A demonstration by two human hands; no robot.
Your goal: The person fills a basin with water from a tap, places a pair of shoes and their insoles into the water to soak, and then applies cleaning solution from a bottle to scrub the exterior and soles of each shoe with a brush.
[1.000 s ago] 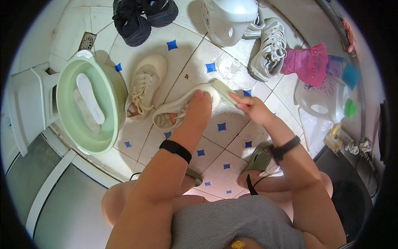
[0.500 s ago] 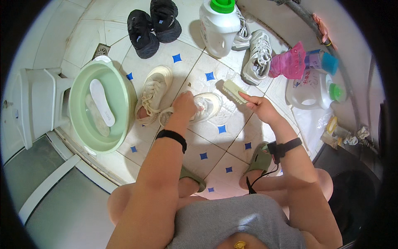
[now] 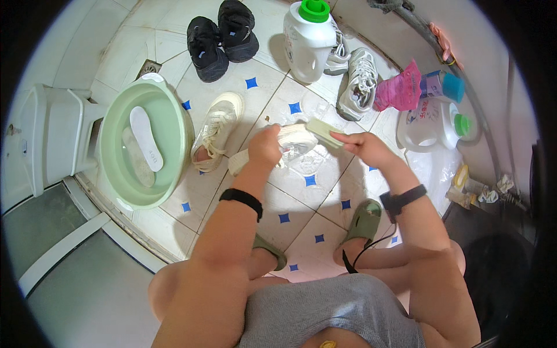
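Note:
My left hand (image 3: 265,147) is closed around a cream sneaker (image 3: 297,139), which is tipped so that part of its sole shows. In my right hand (image 3: 369,148) is a pale green scrub brush (image 3: 322,132), held by one end. The brush's other end reaches the toe of the sneaker; whether the bristles touch it I cannot tell. A matching cream sneaker (image 3: 218,129) with laces stands on the tiles to the left. Wet, sudsy patches lie on the floor around the held shoe.
A light green basin (image 3: 184,145) of water at the left holds two insoles (image 3: 146,139). Black shoes (image 3: 208,49) stand at the back. A white jug (image 3: 310,46), grey-white sneakers (image 3: 358,84), a pink pouch (image 3: 399,88) and another jug (image 3: 426,130) line the right wall.
The held sneaker has been lifted and turned, from top up to tipped with its sole showing. My right hand has brought the brush left against or close to its toe.

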